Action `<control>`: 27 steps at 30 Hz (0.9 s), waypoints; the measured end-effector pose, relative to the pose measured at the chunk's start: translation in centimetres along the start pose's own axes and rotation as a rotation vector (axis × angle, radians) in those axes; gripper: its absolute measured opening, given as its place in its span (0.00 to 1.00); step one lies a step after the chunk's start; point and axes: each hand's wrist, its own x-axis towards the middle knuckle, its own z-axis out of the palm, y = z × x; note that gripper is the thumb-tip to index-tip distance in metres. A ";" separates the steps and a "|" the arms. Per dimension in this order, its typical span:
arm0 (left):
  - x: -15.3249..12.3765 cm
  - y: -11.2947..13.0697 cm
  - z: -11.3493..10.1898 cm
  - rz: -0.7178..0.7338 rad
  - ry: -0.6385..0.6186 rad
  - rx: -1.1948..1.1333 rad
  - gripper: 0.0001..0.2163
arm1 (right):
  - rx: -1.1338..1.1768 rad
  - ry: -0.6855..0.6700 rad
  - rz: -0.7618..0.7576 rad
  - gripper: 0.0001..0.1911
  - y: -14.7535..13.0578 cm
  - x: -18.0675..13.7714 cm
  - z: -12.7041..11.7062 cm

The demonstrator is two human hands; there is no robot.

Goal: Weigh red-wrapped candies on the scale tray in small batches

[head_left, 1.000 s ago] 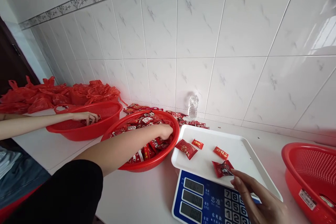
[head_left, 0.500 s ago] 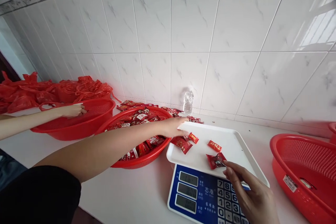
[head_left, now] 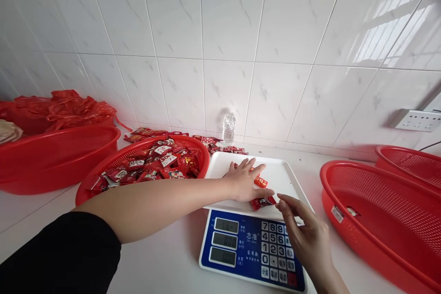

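Note:
My left hand (head_left: pixel 243 180) is spread over the white tray (head_left: pixel 287 172) of a scale, palm down and fingers apart. Under it lie small wrapped candies, partly hidden; one orange-red candy (head_left: pixel 261 182) shows beside the fingers. A dark red candy packet (head_left: pixel 262 203) sits near the tray's front edge, just below my left thumb. My right hand (head_left: pixel 306 227) comes in from the lower right, thumb and forefinger close together at that packet's right end. The scale's blue keypad panel (head_left: pixel 253 250) faces me below the tray.
A red basket (head_left: pixel 203 165) heaped with wrapped candies stands under my left forearm. More red baskets stand at left (head_left: pixel 62 161) and right (head_left: pixel 339 170). A clear bottle (head_left: pixel 228 127) and loose packets (head_left: pixel 141 133) lie along the wall. Red plastic bags (head_left: pixel 69 108) are piled far left.
My left hand has moved from the tray's left edge onto the candies, fingers spreading. The dark packet and my right fingertips remain close together. The view has turned right.

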 end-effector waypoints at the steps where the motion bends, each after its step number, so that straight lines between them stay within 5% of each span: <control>1: 0.3 0.4 0.1 -0.007 -0.017 0.011 0.44 | -0.003 -0.004 -0.010 0.13 0.0 0.1 0.0; 4: 1.1 0.5 0.6 0.016 -0.051 0.074 0.41 | -0.014 -0.016 -0.023 0.13 0.1 0.0 0.0; 9: 2.2 -1.5 0.9 0.188 0.046 0.039 0.21 | 0.001 -0.026 0.000 0.13 0.3 -0.4 -0.1; 13: 2.1 -3.0 -0.8 0.213 0.107 -0.157 0.26 | 0.010 -0.030 0.017 0.13 0.3 -0.5 -0.1; 20: 0.1 -10.8 -6.5 -0.190 0.381 -0.049 0.13 | -0.037 -0.008 -0.033 0.11 -0.1 -0.7 -0.4; 23: -2.5 -15.1 -6.4 -0.343 0.309 0.029 0.10 | -0.073 0.001 -0.055 0.11 -0.1 -0.9 -0.6; 27: -5.0 -18.0 -4.2 -0.351 0.059 0.064 0.09 | -0.078 -0.037 -0.103 0.10 0.4 -1.0 -0.6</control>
